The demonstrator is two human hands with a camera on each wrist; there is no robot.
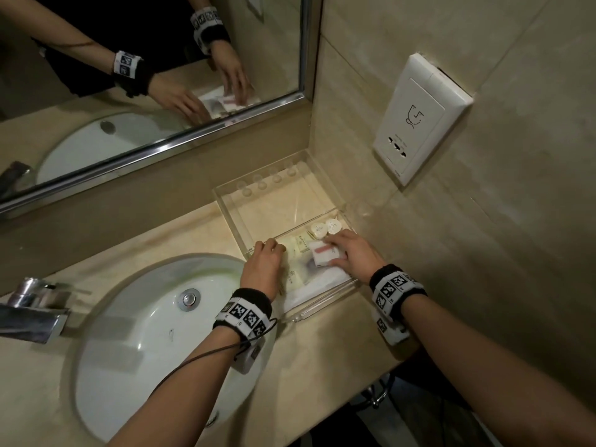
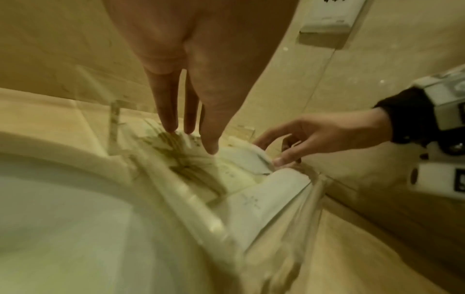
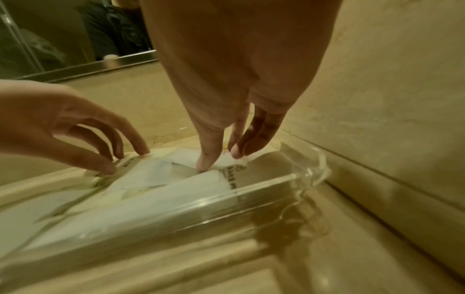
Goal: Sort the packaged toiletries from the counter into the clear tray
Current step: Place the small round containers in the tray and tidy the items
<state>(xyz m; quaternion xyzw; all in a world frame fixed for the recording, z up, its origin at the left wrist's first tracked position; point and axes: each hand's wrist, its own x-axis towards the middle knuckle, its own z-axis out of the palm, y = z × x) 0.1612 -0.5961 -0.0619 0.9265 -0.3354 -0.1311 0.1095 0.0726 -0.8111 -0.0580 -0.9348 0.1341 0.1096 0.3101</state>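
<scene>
The clear tray (image 1: 225,201) sits on my table (image 1: 322,356) in the wall corner, its near compartment filled with flat white and cream packets (image 1: 298,279). My left grip (image 1: 263,264) rests straight fingers on them. My right grip (image 1: 351,254) pinches a white, red-striped packet (image 1: 324,254). Two round white caps (image 1: 325,228) lie behind. The printing is too blurred to read.

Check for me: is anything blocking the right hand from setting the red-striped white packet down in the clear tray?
Nothing visible blocks it. The right hand already holds the red-striped white packet inside the clear tray, over other flat packets. The left hand works at the tray's left side, apart from it.
</scene>
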